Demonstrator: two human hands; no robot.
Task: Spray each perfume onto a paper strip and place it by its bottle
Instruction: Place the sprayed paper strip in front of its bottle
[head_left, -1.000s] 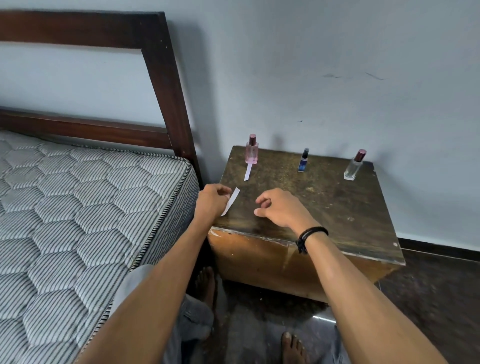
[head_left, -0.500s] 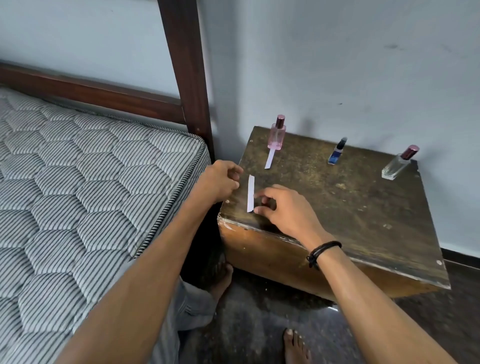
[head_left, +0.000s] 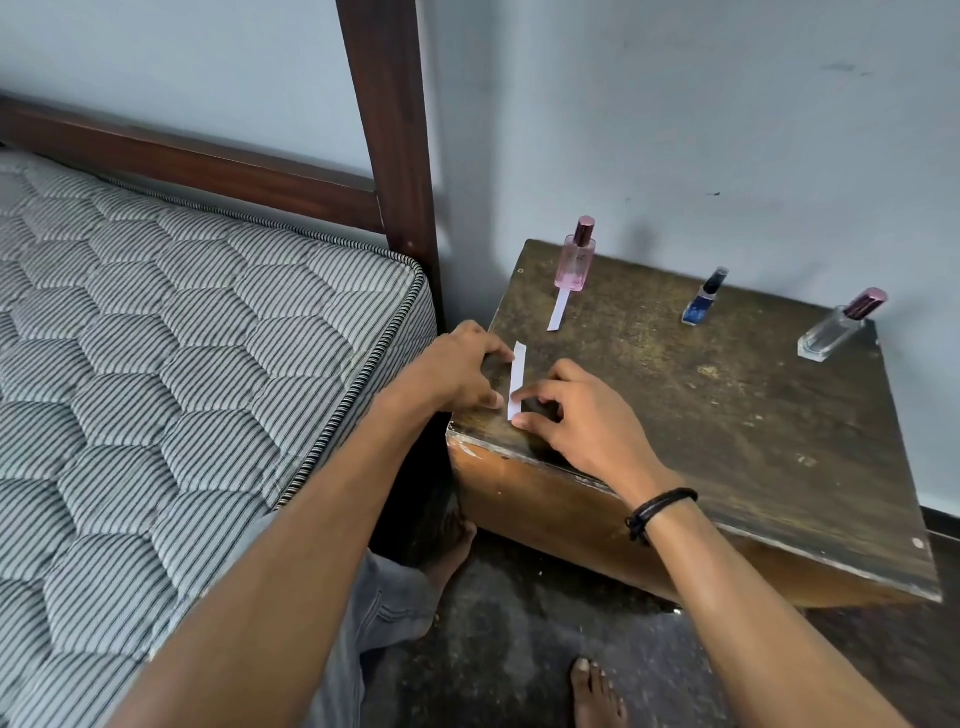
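A white paper strip (head_left: 517, 378) lies lengthwise near the front left corner of the worn wooden bedside table (head_left: 727, 415). My left hand (head_left: 457, 371) touches its left edge with fingertip and thumb. My right hand (head_left: 576, 415) pinches its near end between thumb and forefinger. At the back of the table stand a pink perfume bottle (head_left: 575, 257), a small blue bottle (head_left: 705, 299) and a clear bottle with a dark pink cap (head_left: 837, 328). A second paper strip (head_left: 558, 310) lies just in front of the pink bottle.
A bed with a striped quilted mattress (head_left: 182, 364) sits close on the left, its dark wooden post (head_left: 395, 130) rising beside the table. A grey wall stands behind. My bare feet (head_left: 595, 696) rest on the dark floor below the table.
The strip, slanted in my left hand before, now lies straight between both hands. My right hand has closed onto its near end. The view has swung left and down.
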